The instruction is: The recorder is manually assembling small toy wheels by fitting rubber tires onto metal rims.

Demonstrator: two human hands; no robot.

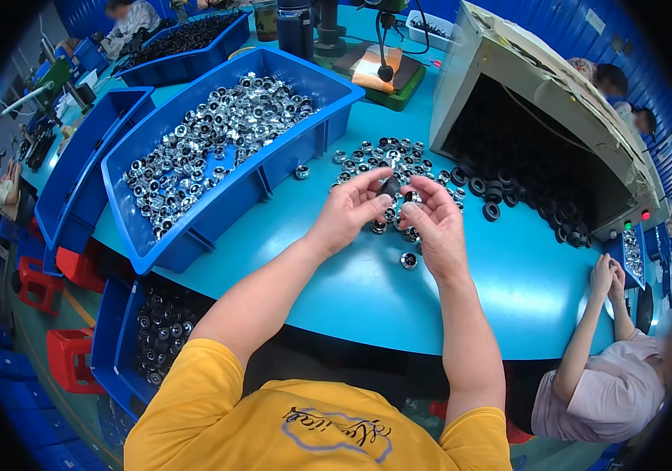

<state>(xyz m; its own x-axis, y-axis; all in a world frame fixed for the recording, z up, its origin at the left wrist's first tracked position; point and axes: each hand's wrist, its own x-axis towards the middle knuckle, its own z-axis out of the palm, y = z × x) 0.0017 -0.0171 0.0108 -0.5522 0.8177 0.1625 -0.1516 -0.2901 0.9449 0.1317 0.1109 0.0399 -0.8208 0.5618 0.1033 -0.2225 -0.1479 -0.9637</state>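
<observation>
Both my hands meet above the blue-green table (328, 290). My left hand (351, 208) pinches a black rubber ring (390, 187) between thumb and fingers. Close beside it, my right hand (439, 228) is closed, fingertips and thumb together, on a small silver wheel hub with a black centre (411, 198). Below and behind the hands lies a loose group of silver hubs (367, 147), and one stray hub (408, 261) sits nearer to me. Black rubber rings (492, 212) spill from a large pile to the right.
A blue bin (183, 243) of silver hubs stands on the left. A cream metal box (453, 94), open at the front, holds the black rings on the right. Below the table's left edge is a bin of dark wheels (165, 330). A co-worker's hands (609, 276) are at the right.
</observation>
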